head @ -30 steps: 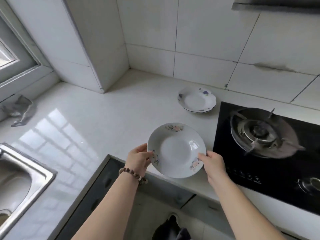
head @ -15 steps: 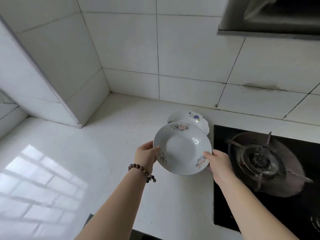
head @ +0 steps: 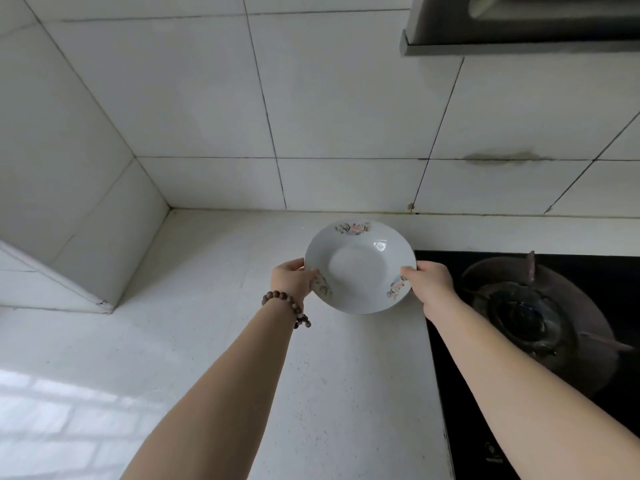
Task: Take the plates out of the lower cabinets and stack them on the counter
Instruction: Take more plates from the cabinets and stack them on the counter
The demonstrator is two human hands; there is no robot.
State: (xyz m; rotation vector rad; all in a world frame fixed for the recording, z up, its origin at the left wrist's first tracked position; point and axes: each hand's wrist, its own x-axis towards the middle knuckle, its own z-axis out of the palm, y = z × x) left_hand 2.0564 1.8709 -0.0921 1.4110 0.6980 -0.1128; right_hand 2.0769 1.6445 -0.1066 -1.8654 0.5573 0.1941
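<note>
A white plate (head: 360,268) with pink flower prints on its rim is held by both of my hands near the back of the white counter (head: 214,341). My left hand (head: 292,277) grips its left rim, with a bead bracelet on that wrist. My right hand (head: 429,282) grips the right rim. The held plate covers the spot where the other plate stood, so that one is hidden and I cannot tell whether the two touch.
A black gas hob (head: 540,323) with a burner lies right of the plate. The range hood (head: 519,26) hangs above it. Tiled walls (head: 311,109) close the back, and a tiled column juts out at the left.
Both hands carried the plate forward from the counter's front edge to the back, over the plate that stood there. The view tilted up, so the sink and cabinets left the frame.
</note>
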